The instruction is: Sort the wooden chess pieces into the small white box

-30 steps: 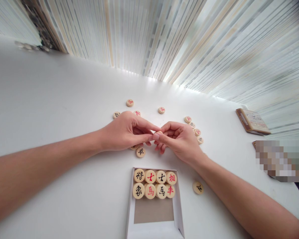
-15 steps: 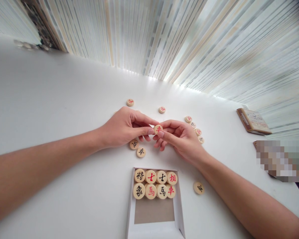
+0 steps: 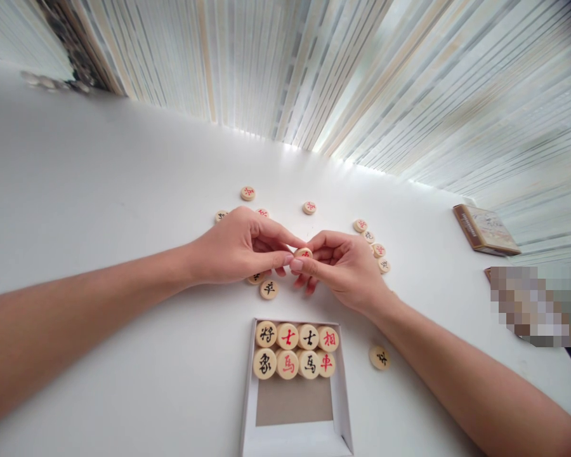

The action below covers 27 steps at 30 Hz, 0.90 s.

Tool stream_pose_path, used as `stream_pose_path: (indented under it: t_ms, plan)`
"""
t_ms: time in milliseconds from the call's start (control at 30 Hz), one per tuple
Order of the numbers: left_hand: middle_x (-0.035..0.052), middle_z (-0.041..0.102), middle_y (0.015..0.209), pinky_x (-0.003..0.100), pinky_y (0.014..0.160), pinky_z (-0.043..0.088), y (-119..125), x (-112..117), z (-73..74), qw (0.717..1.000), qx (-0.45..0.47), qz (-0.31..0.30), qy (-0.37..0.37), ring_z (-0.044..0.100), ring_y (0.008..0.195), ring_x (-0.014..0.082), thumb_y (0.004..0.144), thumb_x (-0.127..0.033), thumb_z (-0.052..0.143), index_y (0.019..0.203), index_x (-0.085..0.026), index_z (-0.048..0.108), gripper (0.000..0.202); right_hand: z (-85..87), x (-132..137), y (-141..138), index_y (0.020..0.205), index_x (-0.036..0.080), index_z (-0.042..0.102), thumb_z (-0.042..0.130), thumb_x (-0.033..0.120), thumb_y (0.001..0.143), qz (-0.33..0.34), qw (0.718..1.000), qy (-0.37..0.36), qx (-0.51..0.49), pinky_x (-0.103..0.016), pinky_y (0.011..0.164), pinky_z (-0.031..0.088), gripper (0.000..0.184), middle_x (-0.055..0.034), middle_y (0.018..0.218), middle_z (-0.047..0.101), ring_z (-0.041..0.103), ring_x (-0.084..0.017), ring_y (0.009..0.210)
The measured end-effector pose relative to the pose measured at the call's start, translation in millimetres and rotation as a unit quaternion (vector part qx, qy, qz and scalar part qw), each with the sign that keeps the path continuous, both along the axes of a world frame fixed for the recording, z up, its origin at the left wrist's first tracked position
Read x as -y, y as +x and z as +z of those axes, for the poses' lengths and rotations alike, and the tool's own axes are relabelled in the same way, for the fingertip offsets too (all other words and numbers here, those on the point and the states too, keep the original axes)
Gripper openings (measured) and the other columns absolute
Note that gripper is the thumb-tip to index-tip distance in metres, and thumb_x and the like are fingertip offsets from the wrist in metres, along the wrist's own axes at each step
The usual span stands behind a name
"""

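White tabletop (image 3: 124,368). Open box (image 3: 295,403) of xiangqi pieces (image 3: 287,365) lay nearer than the fingers (image 3: 327,239). Left hand (image 3: 235,247) and right hand (image 3: 349,270) pinched a red-lettered disc (image 3: 304,253) at their fingertips; face newly tipped flatter, so was likely mid-turn. Beyond fingers lay a red-lettered soldier (image 3: 309,207).

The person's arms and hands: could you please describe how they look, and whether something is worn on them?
The left forearm and right forearm are bare, with no sleeves in view. The left hand and right hand have no gloves. I see no watch, bracelet, ring or marking.
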State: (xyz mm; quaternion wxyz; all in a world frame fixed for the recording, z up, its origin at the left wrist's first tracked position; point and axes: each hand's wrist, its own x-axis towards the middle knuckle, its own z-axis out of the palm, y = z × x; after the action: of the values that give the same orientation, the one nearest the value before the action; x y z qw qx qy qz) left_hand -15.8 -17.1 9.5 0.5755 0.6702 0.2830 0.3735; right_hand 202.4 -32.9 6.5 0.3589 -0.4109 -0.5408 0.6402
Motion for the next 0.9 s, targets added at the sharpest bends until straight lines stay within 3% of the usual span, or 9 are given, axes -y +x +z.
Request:
stream_pose_path:
  t_ms: [433,600,900]
  plan:
    - [0.0061,0.086,0.091,0.024,0.075,0.070,-2.3,0.9,-0.9,1.000,0.002,-0.008,-0.013,0.084,0.085,0.0217,0.082,-0.006,0.080,0.103,-0.018,0.087,0.026,0.4,2.0,0.0,0.084,0.016,0.075,0.091,0.041,0.084,0.018,0.999,0.031,0.008,-0.030,0.058,0.070,0.029,-0.0062,0.074,0.082,0.080,-0.020,0.062]
    - [0.0070,0.086,0.094,0.028,0.082,0.071,-3.8,0.2,-3.3,1.000,-0.001,0.025,-0.014,0.084,0.087,0.0225,0.083,-0.015,0.084,0.101,-0.017,0.087,0.019,-1.7,1.2,-0.3,0.090,0.016,0.078,0.087,0.039,0.089,0.022,0.997,0.072,0.004,-0.031,0.067,0.071,0.025,-0.0067,0.080,0.083,0.081,-0.020,0.070]
    - [0.0049,0.085,0.088,0.028,0.086,0.069,-3.2,0.6,-1.6,0.997,-0.006,0.075,-0.001,0.082,0.086,0.0204,0.081,-0.010,0.083,0.095,-0.017,0.087,0.016,-8.0,0.2,0.2,0.106,0.018,0.080,0.086,0.033,0.089,-0.002,0.994,0.113,-0.005,-0.036,0.080,0.072,0.023,-0.0087,0.096,0.084,0.082,-0.022,0.089]
